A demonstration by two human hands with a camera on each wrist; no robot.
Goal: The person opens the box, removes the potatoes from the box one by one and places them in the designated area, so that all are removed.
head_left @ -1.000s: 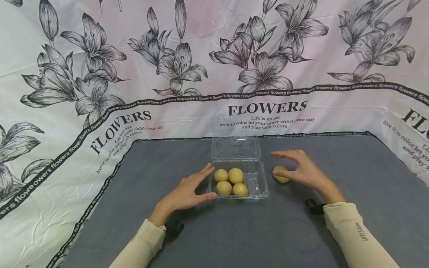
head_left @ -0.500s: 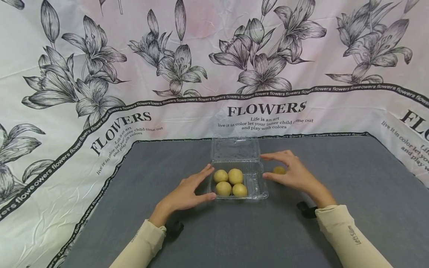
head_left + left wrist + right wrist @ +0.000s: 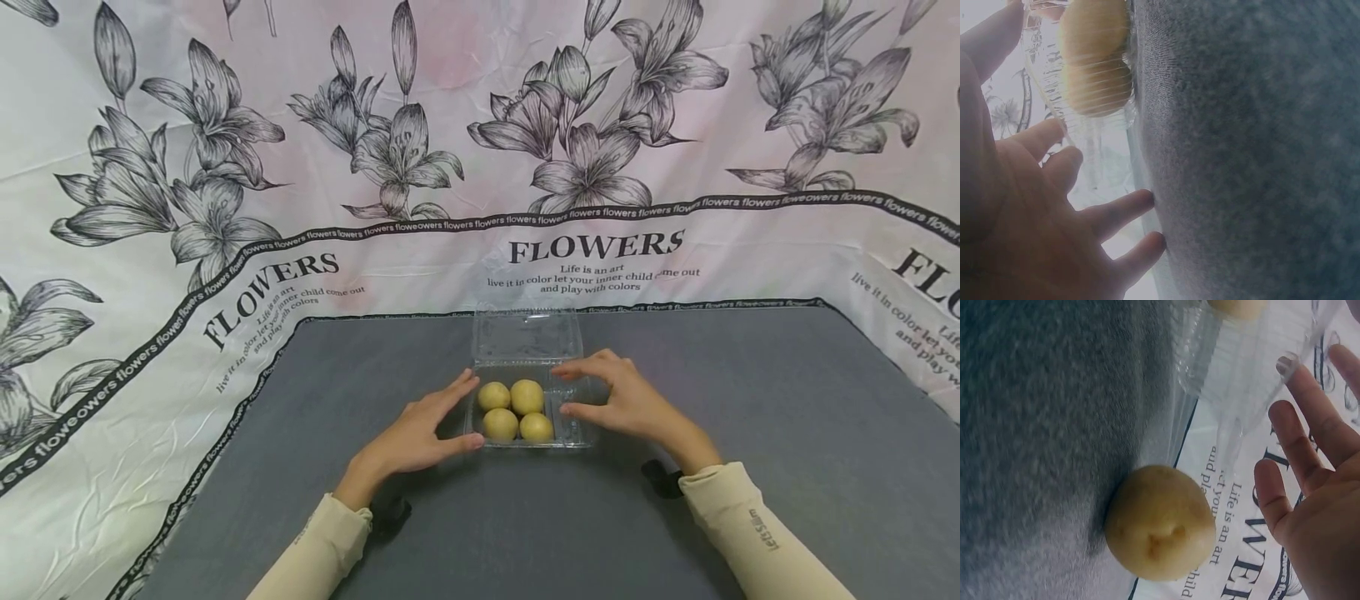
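A clear plastic clamshell box (image 3: pixel 572 431) stands in the middle of the table, its lid (image 3: pixel 528 337) tipped back. Several small round yellow potatoes (image 3: pixel 527 397) sit in its left part. My left hand (image 3: pixel 412 431) is at the box's left side, fingers straight and thumb spread; in the left wrist view fingers touch the rim. My right hand (image 3: pixel 630 402) is over the box's right side, thumb and fingers apart, with nothing between them. Another potato (image 3: pixel 1160 525) lies on the table outside the box in the right wrist view; in the head view the right hand hides it.
A grey cloth (image 3: pixel 480 525) covers the table. Behind and to the left hangs a white curtain (image 3: pixel 420 183) printed with lilies and lettering, meeting the table's far edge just behind the raised lid.
My right hand has moved left, from the loose potato to over the box's right edge, without taking the potato along. My left hand stays where it was.
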